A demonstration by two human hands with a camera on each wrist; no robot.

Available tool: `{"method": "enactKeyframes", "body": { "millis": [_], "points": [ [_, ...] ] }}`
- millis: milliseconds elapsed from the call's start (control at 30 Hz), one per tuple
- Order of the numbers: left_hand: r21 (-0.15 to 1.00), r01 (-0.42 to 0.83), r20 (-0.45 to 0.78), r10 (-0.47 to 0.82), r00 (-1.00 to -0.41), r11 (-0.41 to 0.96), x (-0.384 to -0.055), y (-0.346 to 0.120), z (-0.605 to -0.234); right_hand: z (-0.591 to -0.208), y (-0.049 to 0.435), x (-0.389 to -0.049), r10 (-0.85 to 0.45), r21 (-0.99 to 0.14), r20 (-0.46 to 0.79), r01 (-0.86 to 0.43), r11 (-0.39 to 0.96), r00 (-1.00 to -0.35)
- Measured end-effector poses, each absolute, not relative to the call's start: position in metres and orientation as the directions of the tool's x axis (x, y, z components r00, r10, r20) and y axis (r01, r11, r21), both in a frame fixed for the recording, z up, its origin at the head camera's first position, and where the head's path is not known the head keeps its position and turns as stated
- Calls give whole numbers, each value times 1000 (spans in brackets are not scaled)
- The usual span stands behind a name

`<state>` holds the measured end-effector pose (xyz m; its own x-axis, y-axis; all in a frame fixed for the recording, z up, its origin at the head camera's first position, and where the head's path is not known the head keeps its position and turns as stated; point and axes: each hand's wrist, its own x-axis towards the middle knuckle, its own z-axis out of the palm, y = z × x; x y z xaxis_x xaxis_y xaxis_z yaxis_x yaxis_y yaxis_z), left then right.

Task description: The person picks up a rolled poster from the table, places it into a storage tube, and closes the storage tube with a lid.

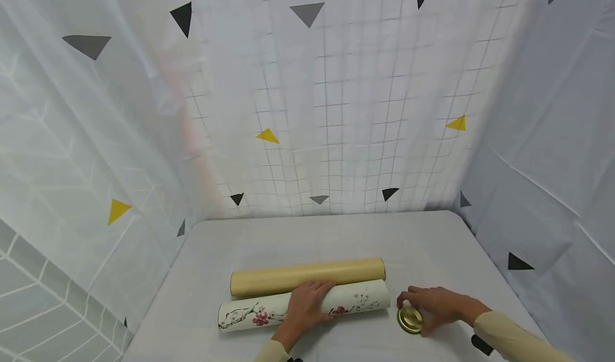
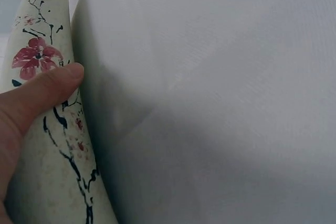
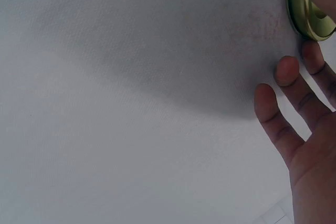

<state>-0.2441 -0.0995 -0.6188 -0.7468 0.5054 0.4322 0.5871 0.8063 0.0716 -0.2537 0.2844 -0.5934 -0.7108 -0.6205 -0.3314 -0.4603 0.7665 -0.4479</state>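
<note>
A white tube (image 1: 254, 314) printed with pink blossoms and dark branches lies across the table. My left hand (image 1: 304, 307) grips it near the middle, fingers over the top and far side. In the left wrist view the thumb (image 2: 50, 88) lies along the near side of the tube. To the right of the tube's end, my right hand (image 1: 437, 304) pinches a round gold lid (image 1: 409, 319) by its rim, tilted at the table surface. In the right wrist view that lid (image 3: 302, 11) shows only partly, and the other fingers are spread below it.
A plain tan tube (image 1: 307, 277) lies just behind the flowered one, nearly parallel. The table (image 1: 317, 236) has a white cover. White sheets with triangles and grid lines hang behind it and at both sides.
</note>
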Motion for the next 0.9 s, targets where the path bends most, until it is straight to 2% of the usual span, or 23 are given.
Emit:
{"method": "enactKeyframes", "body": {
  "millis": [167,267,433,567,700,900],
  "points": [
    [86,588,414,507,-756,805,-242,-100,-618,-593,280,-254,-665,-424,-244,-539,728,-706],
    [88,588,407,510,-758,804,-242,-100,-618,-590,278,-256,-662,-427,-209,-541,724,-720],
    [78,591,419,511,-750,803,-242,-101,-619,-584,276,-259,-631,-481,-198,-486,730,-750],
    [78,604,436,517,-736,793,-242,-101,-618,-582,275,-259,-649,-482,-171,-512,711,-741],
    [84,616,444,524,-727,783,-242,-100,-616,-581,274,-257,-644,-484,-195,-499,719,-740],
    [83,609,426,524,-738,789,-242,-100,-615,-583,272,-260,-613,-465,-193,-479,745,-767]
  ]
}}
